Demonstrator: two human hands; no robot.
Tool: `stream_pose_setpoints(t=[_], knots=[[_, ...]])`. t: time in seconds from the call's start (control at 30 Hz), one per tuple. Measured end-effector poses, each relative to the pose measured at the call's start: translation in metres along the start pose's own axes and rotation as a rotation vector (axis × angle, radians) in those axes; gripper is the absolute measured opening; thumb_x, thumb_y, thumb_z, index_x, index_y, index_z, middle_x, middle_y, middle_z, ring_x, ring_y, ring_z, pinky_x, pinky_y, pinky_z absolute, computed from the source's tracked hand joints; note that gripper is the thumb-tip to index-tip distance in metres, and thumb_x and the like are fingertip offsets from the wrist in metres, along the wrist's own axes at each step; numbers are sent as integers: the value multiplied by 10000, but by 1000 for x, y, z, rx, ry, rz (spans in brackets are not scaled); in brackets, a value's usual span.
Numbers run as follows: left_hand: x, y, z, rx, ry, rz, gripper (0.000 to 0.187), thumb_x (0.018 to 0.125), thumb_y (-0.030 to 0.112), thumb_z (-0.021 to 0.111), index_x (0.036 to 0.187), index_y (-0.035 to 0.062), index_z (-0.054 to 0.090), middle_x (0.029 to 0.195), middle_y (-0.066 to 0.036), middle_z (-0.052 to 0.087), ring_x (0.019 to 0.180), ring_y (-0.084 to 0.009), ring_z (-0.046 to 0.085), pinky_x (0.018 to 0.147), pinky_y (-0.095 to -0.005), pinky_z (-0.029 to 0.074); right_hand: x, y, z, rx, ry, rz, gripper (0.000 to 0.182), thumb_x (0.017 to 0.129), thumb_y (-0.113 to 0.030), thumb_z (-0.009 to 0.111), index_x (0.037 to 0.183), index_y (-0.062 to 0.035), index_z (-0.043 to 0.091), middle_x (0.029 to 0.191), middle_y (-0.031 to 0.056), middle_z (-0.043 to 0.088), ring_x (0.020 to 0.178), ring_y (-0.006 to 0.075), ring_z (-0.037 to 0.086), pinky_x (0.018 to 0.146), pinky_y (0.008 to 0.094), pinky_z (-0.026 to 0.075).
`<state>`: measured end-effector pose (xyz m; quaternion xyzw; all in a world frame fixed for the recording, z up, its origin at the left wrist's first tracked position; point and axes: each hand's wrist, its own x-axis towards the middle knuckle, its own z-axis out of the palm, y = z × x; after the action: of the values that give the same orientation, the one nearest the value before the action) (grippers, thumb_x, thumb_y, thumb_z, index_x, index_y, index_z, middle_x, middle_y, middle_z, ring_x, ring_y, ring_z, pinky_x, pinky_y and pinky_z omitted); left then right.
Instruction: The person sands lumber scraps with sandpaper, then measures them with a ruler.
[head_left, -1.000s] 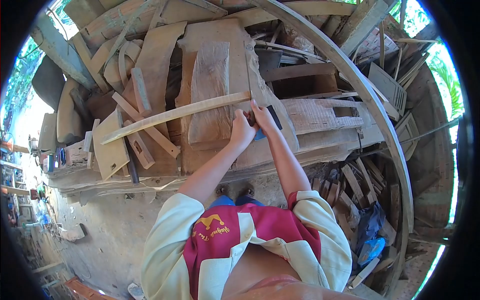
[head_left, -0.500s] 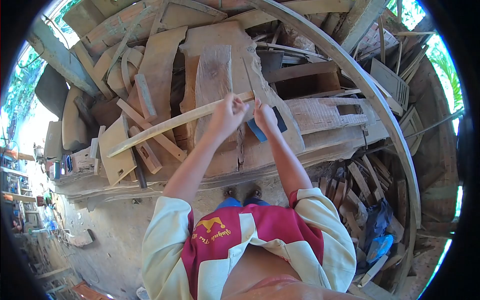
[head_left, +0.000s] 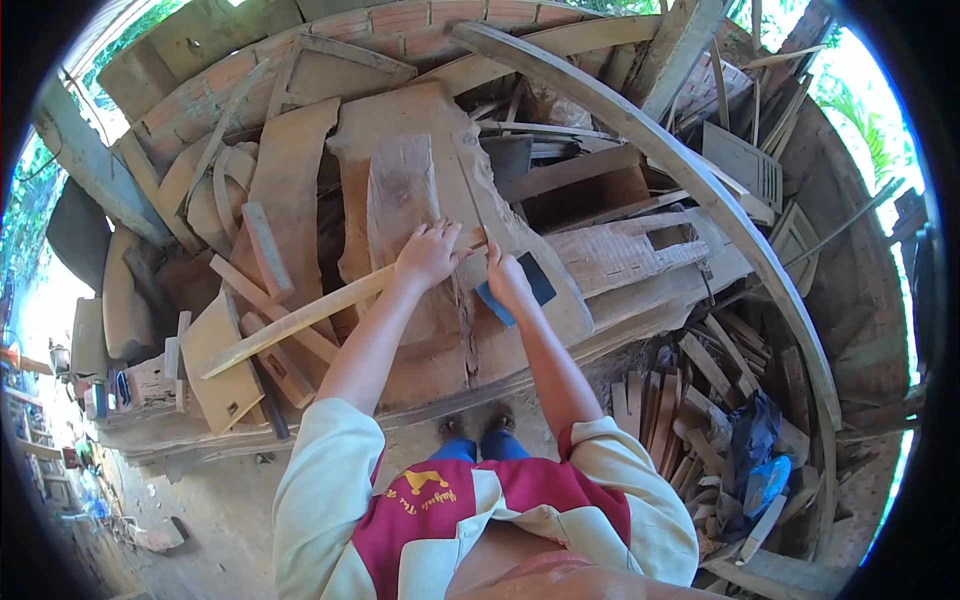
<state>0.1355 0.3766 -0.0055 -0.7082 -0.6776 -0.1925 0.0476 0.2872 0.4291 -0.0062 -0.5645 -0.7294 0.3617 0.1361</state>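
A long, slightly curved wooden strip (head_left: 300,318) lies slantwise across the boards on the workbench. My left hand (head_left: 428,256) is closed over it near its right end, pressing it down. In my right hand (head_left: 508,280), fingers wrapped round the handle, is a saw (head_left: 474,196). Its thin blade points away from me and meets the strip's right end; the handle is mostly hidden by the hand. Under the right wrist lies a flat blue and dark piece (head_left: 537,279). A rough plank (head_left: 398,182) is beneath and beyond the left hand.
A wooden block resembling a plane body (head_left: 283,372) and a flat panel (head_left: 215,352) lie at the left. A big curved beam (head_left: 690,160) arches over the right side. Scrap wood (head_left: 655,415) is heaped on the floor at right, with a blue plastic bag (head_left: 768,482).
The camera view has shifted, so the bench sits lower in it. My left hand has flattened from a raised pinch onto the strip. My right hand still grips the saw at the strip's end.
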Motion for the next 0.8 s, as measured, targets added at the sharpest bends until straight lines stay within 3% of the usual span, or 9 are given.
stream_pose_setpoints(t=[0.07, 0.17, 0.37, 0.6, 0.7, 0.8], knots=[[-3, 4, 1, -2, -47, -32, 514, 858, 454, 407, 1077, -3, 492, 1151, -199, 516, 1121, -294, 460, 928, -410, 354, 2, 10, 7, 48, 27, -62, 676, 906, -468, 215, 869, 94, 588, 888, 324, 556, 936, 447, 514, 820, 458, 391], [-1, 1, 4, 2, -70, -97, 510, 858, 452, 411, 1065, -6, 493, 1121, -224, 525, 1095, -303, 483, 917, -392, 371, -3, 18, 5, 72, -59, -35, 657, 908, -458, 209, 935, 85, 577, 930, 317, 552, 953, 442, 510, 836, 460, 397], [-3, 7, -1, -11, -54, -115, 476, 861, 446, 411, 971, -6, 508, 1087, -251, 535, 1045, -331, 513, 878, -390, 409, -22, 43, 8, 122, -86, -64, 651, 906, -470, 227, 879, 76, 579, 900, 318, 554, 927, 449, 511, 803, 471, 404], [-1, 7, 0, -11, -61, -132, 434, 851, 425, 441, 909, 0, 504, 1047, -267, 541, 963, -366, 540, 813, -406, 443, -97, 103, -3, 61, -127, -41, 612, 909, -468, 241, 831, 32, 586, 820, 292, 572, 859, 448, 530, 753, 468, 412], [-1, 8, 1, -27, -50, -136, 404, 849, 403, 455, 886, 3, 500, 1048, -249, 544, 944, -370, 541, 793, -412, 450, -122, 93, -24, 152, -216, -38, 601, 912, -462, 248, 763, 28, 561, 719, 259, 570, 764, 396, 566, 699, 446, 418], [-2, 2, 2, -54, -81, -135, 391, 850, 399, 460, 883, 12, 503, 1043, -234, 553, 940, -360, 546, 805, -415, 446, -124, 88, -28, 145, -260, 35, 590, 911, -468, 271, 723, 21, 544, 669, 226, 562, 700, 282, 595, 679, 424, 417]])
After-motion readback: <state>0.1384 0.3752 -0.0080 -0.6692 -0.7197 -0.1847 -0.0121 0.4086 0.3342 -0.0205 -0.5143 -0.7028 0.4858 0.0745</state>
